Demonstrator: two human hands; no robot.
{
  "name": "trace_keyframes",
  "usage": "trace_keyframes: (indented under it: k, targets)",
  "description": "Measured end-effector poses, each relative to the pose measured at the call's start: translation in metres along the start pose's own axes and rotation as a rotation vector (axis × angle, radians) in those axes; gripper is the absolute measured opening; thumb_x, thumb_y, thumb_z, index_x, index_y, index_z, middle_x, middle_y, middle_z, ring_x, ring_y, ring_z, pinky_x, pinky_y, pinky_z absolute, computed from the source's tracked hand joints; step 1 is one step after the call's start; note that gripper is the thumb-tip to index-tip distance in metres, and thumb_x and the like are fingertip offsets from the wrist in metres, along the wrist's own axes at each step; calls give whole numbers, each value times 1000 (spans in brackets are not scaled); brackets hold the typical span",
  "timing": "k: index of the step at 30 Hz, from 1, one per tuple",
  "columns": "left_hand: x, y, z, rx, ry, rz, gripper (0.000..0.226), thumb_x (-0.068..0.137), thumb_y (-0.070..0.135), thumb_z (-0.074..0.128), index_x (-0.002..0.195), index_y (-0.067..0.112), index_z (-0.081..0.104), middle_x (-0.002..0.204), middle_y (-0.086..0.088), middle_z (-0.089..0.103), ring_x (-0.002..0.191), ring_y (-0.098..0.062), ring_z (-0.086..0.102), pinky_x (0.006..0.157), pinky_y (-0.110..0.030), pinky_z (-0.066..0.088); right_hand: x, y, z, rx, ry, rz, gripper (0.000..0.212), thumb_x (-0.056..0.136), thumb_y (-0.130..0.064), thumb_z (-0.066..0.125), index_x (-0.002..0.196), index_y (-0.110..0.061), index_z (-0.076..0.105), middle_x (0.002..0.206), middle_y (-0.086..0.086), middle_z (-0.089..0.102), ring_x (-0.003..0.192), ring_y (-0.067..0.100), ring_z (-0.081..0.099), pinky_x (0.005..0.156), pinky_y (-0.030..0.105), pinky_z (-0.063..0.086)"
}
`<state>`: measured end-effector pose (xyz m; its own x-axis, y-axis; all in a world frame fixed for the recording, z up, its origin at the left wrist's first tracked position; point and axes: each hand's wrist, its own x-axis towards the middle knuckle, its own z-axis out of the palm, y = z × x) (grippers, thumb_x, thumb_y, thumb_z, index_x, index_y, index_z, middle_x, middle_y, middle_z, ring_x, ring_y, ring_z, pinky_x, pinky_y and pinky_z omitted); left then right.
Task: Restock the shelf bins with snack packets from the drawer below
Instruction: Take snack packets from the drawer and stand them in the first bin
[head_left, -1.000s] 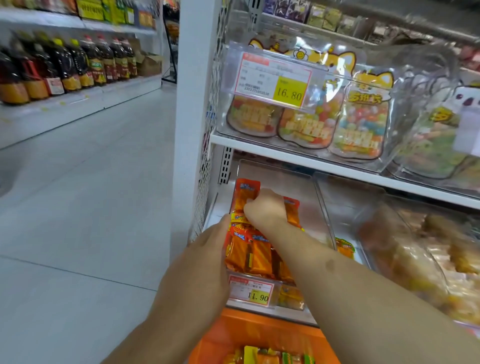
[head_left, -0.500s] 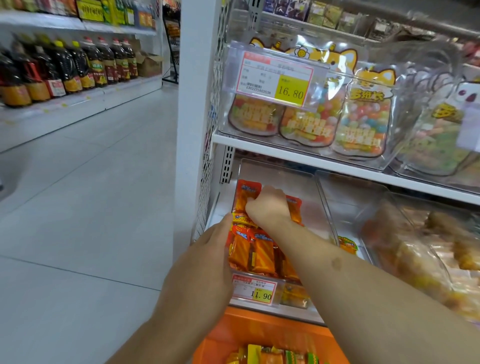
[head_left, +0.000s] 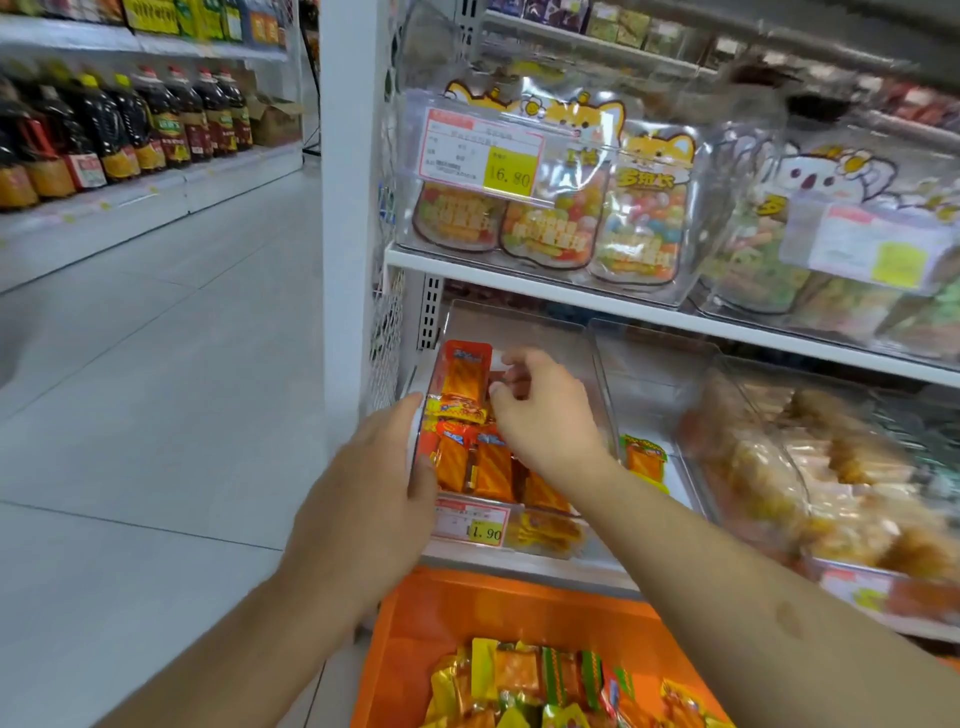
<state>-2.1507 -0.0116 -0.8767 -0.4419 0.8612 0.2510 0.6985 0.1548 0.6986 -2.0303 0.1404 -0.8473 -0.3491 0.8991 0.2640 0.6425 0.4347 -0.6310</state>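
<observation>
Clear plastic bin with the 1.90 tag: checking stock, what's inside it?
Orange snack packets fill the bin's front; the right hand covers the middle.
</observation>
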Motion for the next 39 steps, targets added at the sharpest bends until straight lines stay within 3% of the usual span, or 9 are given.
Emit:
trace_keyframes:
  k: [4,9,13,17,21,27,31,34,39]
  targets:
    - [-26,22,-7,108,28,165,53,104,37,52,154,38,36,154,15,41,138,-6,41,102,-26,51,-75,9,-46,71,36,-63,23,95,-22,70,113,-34,62,103,-16,65,96,2,62,81,17,51]
    - [-70,56,5,71,-69,308,40,103,29,53,143,31,52,142,16,47,131,-7,45,103,-24,47,-157,61,-83,182,-15,46,15,95,-11,69,98,-25,66,93,-6,69,83,11,65,73,22,52]
    - [-114,62,49,87,-307,314,36,103,31,52,139,26,54,139,13,49,127,-9,50,100,-30,48,-213,122,-85,110,-38,159,16,92,-9,66,90,-25,66,85,-7,71,79,8,65,71,16,48]
    - [-157,30,110,175,-604,229,38,101,32,56,138,26,55,140,6,52,129,-17,53,104,-35,46,-254,180,-63,-17,-270,271,16,89,-16,66,83,-31,63,82,-12,70,80,6,67,76,28,55]
    - [-189,-6,160,257,-759,81,37,96,34,63,131,24,60,136,0,60,128,-22,56,103,-33,46,-283,235,-42,-126,-492,357,7,86,-20,68,88,-23,62,89,-3,73,88,21,69,81,39,55]
    - [-216,-40,212,348,-1015,-82,30,93,21,62,123,22,64,129,-4,66,120,-23,62,92,-29,46,-302,315,-27,-269,-731,471,39,77,-16,68,115,-25,67,103,1,73,97,23,70,76,25,47]
    - [-228,-58,226,429,-1221,-87,24,92,15,61,116,15,66,119,-8,70,114,-27,66,81,-30,47,-318,345,-13,-238,-887,383,25,87,-23,73,111,-19,72,93,1,70,88,23,66,74,27,50]
    - [-229,-66,231,463,-1245,-83,28,91,18,65,118,15,61,121,-7,68,116,-27,64,82,-29,45,-317,354,-5,-297,-888,247,31,89,-21,71,119,-15,69,97,-1,59,97,15,50,87,28,46]
    - [-233,-82,245,415,-1215,-169,41,85,23,74,121,17,55,117,-3,66,109,-23,64,80,-28,46,-313,364,1,-505,-940,229,53,82,-17,75,130,-27,56,132,3,55,127,28,49,103,40,48]
